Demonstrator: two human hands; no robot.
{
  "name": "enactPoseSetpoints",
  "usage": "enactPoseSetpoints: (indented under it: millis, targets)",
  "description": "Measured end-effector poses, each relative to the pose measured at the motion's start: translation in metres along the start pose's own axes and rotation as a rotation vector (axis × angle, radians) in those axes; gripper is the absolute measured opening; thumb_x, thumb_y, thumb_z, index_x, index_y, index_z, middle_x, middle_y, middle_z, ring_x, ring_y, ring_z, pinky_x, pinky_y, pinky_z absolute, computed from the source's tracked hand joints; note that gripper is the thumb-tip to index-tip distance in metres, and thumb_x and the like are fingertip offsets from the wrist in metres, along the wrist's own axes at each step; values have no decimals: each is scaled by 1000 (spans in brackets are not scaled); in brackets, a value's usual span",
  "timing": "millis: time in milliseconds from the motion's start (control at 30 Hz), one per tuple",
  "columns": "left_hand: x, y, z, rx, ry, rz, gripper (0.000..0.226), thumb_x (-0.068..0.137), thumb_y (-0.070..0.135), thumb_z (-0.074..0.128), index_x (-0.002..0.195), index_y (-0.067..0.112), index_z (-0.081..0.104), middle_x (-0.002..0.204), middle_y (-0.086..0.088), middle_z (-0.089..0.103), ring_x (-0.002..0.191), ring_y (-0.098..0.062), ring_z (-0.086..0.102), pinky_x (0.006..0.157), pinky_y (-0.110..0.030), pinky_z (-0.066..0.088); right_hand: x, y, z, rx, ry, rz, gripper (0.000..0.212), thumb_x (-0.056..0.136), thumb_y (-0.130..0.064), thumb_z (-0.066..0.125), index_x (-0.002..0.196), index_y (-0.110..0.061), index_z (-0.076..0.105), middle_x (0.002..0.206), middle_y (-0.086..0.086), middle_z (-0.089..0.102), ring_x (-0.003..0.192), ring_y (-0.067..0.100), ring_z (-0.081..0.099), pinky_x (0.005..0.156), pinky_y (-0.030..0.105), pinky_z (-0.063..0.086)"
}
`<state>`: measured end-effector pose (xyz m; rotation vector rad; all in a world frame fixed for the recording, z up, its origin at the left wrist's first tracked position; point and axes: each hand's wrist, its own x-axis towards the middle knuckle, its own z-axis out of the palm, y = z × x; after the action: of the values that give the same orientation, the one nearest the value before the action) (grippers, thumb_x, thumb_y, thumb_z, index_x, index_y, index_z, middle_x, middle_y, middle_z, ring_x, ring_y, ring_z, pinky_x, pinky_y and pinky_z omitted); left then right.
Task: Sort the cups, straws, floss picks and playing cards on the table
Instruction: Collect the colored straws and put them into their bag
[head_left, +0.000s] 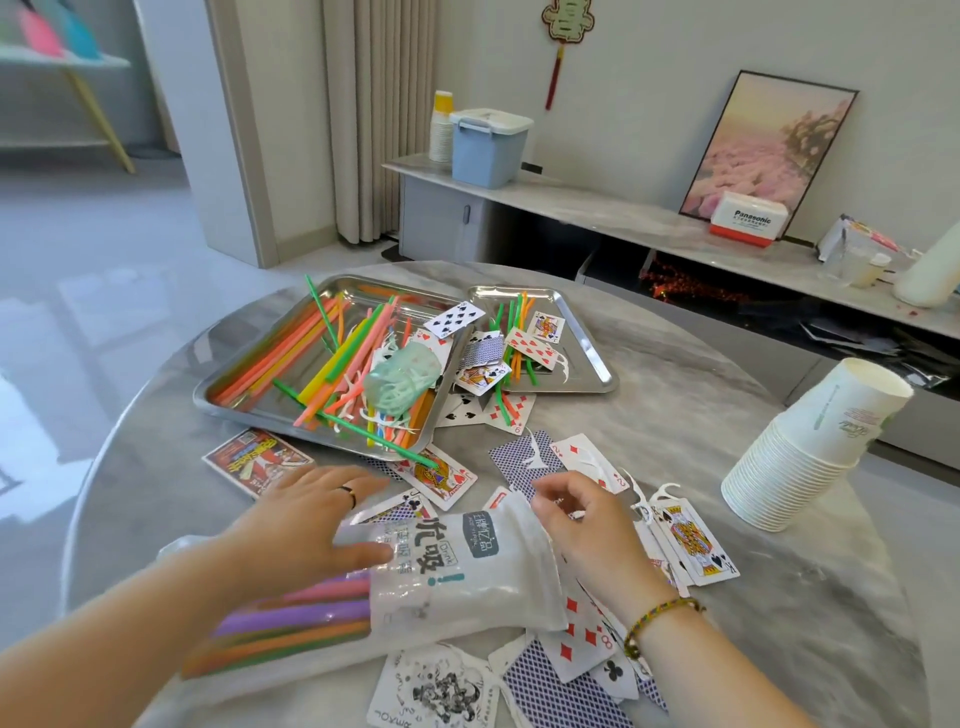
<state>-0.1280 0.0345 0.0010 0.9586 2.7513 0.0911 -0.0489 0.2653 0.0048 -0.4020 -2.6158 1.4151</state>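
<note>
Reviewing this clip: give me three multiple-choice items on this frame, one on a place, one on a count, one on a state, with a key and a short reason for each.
1. Where does the stack of white paper cups stand?
A. in the large tray
B. on the table at the person's right
C. under the straw bag

2. How many steel trays lie on the table?
A. one
B. two
C. four

3. What state is the left hand in?
A. open, fingers spread over the bag
B. closed in a fist
C. out of view

Key:
1 B: the stack leans on the bare tabletop at the right edge, apart from the trays.
2 B: a large tray and a small tray sit side by side.
3 A: the fingers lie flat on the straw bag, while the right hand pinches its top edge.
</note>
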Motion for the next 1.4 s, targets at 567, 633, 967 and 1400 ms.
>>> enactPoseSetpoints:
  millis: [567, 633, 967, 1400]
  targets:
    - [38, -108, 10, -146, 131, -413, 49, 99, 33, 27, 145, 26, 14, 154, 8, 10, 142, -13, 3, 115, -33, 5, 111, -64, 130, -634, -277, -213, 30, 92, -9, 44, 121, -9, 52, 118, 12, 59, 107, 28, 54, 84, 31, 43]
    - [40, -107, 8, -163, 165, -403, 43, 99, 33, 26, 141, 26, 28, 148, 8, 27, 139, -11, 18, 112, -29, 14, 115, -65, 130, -652, -297, -201, 31, 91, -6, 43, 119, -10, 53, 117, 12, 59, 107, 27, 54, 81, 28, 42]
    - [37, -103, -6, -241, 214, -353, 30, 97, 33, 31, 116, 29, 54, 132, 10, 50, 120, -11, 45, 107, -24, 19, 105, -90, 75, -768, -614, -50, 29, 86, -7, 48, 110, -16, 60, 78, -15, 46, 70, 3, 45, 56, 10, 33]
    - [32, -120, -1, -572, 338, -543, 42, 96, 28, 36, 137, 16, 36, 141, 0, 34, 125, -21, 35, 102, -34, 33, 101, -140, 84, -552, -434, 28, 15, 88, -7, 46, 93, -20, 47, 78, -5, 48, 58, 7, 45, 51, 17, 37]
